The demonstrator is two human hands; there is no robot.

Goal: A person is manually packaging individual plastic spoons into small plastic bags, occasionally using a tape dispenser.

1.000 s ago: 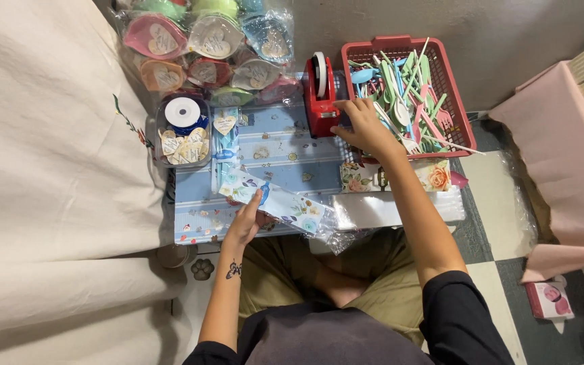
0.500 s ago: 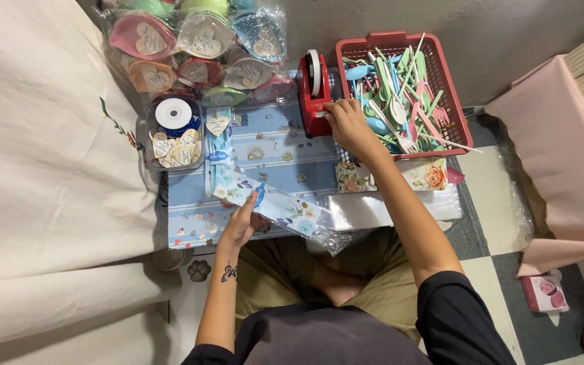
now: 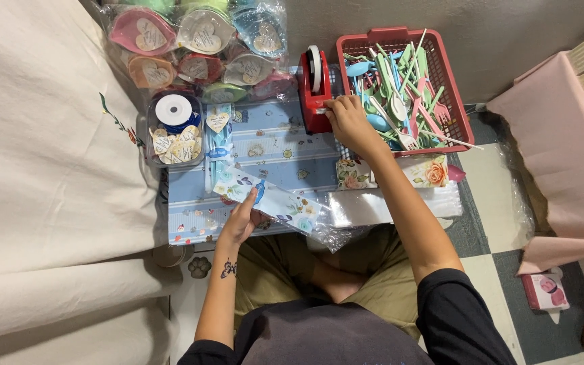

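Note:
My left hand (image 3: 241, 220) holds a long flower-printed paper packet in a clear bag (image 3: 272, 199) over a low blue patterned table (image 3: 275, 145). My right hand (image 3: 349, 123) reaches to the red tape dispenser (image 3: 314, 91) at the table's far edge, its fingertips pinched at the dispenser's cutting end. Whether tape is between the fingers is too small to tell.
A red basket (image 3: 455, 108) of pastel plastic forks and spoons stands right of the dispenser. A clear box (image 3: 174, 128) with a ribbon spool and heart tags sits at the left, with bagged heart-shaped boxes (image 3: 201, 40) behind it. Floral cards (image 3: 430, 174) and clear bags (image 3: 386, 206) lie by my right forearm.
My right hand moved left from the basket's edge to the tape dispenser's cutting end. The left hand keeps hold of the packet, almost still.

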